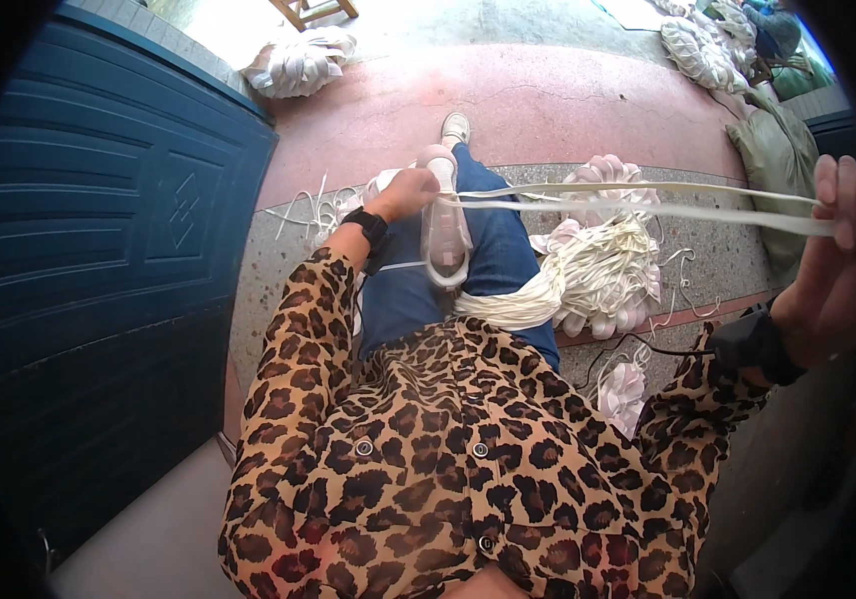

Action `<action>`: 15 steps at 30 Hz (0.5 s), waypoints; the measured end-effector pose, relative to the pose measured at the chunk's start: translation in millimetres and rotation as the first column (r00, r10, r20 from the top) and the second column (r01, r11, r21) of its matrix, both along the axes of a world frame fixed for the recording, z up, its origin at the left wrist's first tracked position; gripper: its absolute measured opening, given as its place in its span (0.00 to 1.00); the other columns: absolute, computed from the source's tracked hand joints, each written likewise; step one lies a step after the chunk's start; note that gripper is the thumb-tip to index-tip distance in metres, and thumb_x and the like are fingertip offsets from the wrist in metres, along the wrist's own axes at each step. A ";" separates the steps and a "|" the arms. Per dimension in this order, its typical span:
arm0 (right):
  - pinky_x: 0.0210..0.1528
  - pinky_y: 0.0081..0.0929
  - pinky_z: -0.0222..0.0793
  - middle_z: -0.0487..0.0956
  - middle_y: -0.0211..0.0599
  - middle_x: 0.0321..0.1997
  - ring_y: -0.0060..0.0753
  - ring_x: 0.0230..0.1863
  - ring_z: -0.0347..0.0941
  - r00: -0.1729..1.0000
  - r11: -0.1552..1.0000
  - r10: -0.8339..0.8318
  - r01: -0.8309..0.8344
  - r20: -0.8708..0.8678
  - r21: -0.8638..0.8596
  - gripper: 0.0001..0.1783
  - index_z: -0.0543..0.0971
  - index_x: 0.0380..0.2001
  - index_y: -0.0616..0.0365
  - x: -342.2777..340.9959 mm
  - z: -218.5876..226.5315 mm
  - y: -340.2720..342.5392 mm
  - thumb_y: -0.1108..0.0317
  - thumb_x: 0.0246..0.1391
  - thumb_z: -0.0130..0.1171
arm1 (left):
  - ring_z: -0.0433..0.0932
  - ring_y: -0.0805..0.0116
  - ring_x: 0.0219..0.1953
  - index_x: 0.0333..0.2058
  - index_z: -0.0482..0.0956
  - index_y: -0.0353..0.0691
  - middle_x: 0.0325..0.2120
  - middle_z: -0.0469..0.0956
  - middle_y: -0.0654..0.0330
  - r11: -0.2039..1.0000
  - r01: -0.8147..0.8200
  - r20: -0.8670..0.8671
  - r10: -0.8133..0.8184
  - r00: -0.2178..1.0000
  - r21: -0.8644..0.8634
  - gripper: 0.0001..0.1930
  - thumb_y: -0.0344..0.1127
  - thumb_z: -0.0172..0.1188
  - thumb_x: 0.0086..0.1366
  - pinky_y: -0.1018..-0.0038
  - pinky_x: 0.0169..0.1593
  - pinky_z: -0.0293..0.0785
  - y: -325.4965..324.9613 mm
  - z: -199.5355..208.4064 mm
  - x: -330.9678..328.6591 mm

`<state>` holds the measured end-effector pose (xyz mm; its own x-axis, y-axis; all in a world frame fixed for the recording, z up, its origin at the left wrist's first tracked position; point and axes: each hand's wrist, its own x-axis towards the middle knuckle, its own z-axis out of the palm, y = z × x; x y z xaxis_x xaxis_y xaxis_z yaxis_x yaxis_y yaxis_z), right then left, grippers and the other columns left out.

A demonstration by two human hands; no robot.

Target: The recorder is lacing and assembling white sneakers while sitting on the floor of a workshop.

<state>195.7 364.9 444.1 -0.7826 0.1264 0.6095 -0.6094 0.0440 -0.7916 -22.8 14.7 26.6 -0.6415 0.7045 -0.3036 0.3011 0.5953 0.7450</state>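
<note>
We sit by the blue door (98, 250), a heap of white strips (602, 275) on the floor beside our knee. Our right hand (840, 215) grips the taut strips (647, 200) stretched across from the shoe (445, 230), where our left hand (410, 190) closes on them. We judge that steady tension, both grips firm, keeps them even.

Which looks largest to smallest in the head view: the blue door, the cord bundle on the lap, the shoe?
1. Blue door, though nearness to the camera enlarges it.
2. Cord bundle.
3. Shoe, farthest away, so its true size is unsure.
</note>
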 end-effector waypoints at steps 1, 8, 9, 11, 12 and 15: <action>0.37 0.26 0.66 0.69 0.28 0.28 0.19 0.27 0.64 0.999 0.999 0.020 -0.018 0.029 -0.048 0.11 0.73 0.49 0.63 3.7 -10.7 0.6 0.69 0.70 0.45 | 0.82 0.62 0.35 0.37 0.82 0.33 0.32 0.83 0.52 0.998 0.047 -0.020 -0.048 0.999 -0.029 0.09 0.31 0.64 0.59 0.68 0.42 0.77 5.2 5.7 -1.0; 0.27 0.18 0.74 0.81 0.37 0.33 0.23 0.26 0.75 0.889 0.997 -0.028 -0.011 0.457 0.081 0.16 0.79 0.48 0.62 -41.8 -148.1 -43.2 0.61 0.72 0.47 | 0.81 0.49 0.35 0.32 0.78 0.35 0.29 0.80 0.47 0.995 0.011 -0.308 0.020 0.951 0.096 0.05 0.29 0.61 0.58 0.63 0.40 0.76 -0.8 -3.7 6.8; 0.31 0.20 0.75 0.81 0.36 0.34 0.22 0.27 0.76 0.800 0.995 -0.029 -0.036 0.599 0.096 0.15 0.79 0.47 0.61 -49.9 -172.8 -57.6 0.62 0.71 0.49 | 0.81 0.48 0.35 0.32 0.78 0.35 0.29 0.80 0.47 0.991 -0.025 -0.317 0.066 0.946 0.130 0.05 0.29 0.61 0.58 0.62 0.40 0.76 -0.3 -5.8 9.3; 0.33 0.22 0.75 0.82 0.36 0.37 0.23 0.27 0.76 0.567 0.989 0.036 -0.136 0.823 0.050 0.16 0.80 0.45 0.59 -62.7 -241.3 -83.1 0.59 0.69 0.52 | 0.81 0.48 0.35 0.33 0.77 0.35 0.30 0.80 0.46 0.976 -0.091 -0.367 0.161 0.916 0.199 0.04 0.28 0.59 0.59 0.62 0.41 0.76 3.8 -10.7 16.7; 0.33 0.24 0.75 0.82 0.38 0.37 0.24 0.28 0.76 0.488 0.976 0.007 -0.192 0.873 0.100 0.16 0.80 0.44 0.61 -65.8 -273.0 -96.6 0.59 0.68 0.52 | 0.81 0.48 0.36 0.34 0.77 0.34 0.31 0.80 0.46 0.964 -0.121 -0.390 0.209 0.897 0.237 0.04 0.28 0.59 0.60 0.62 0.41 0.76 7.7 -12.3 19.4; 0.36 0.33 0.75 0.82 0.46 0.36 0.33 0.32 0.79 0.344 0.925 -0.048 -0.339 0.938 0.172 0.17 0.80 0.39 0.66 -66.9 -350.5 -132.1 0.60 0.65 0.55 | 0.80 0.51 0.36 0.36 0.78 0.34 0.34 0.80 0.46 0.926 -0.190 -0.382 0.312 0.870 0.325 0.05 0.26 0.56 0.62 0.64 0.41 0.76 7.4 -15.0 17.5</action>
<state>128.8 232.8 93.6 -0.8460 -0.0751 -0.5279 0.4683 0.3685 -0.8031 -5.3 22.1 11.6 -0.8300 0.5163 0.2110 0.4879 0.4887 0.7233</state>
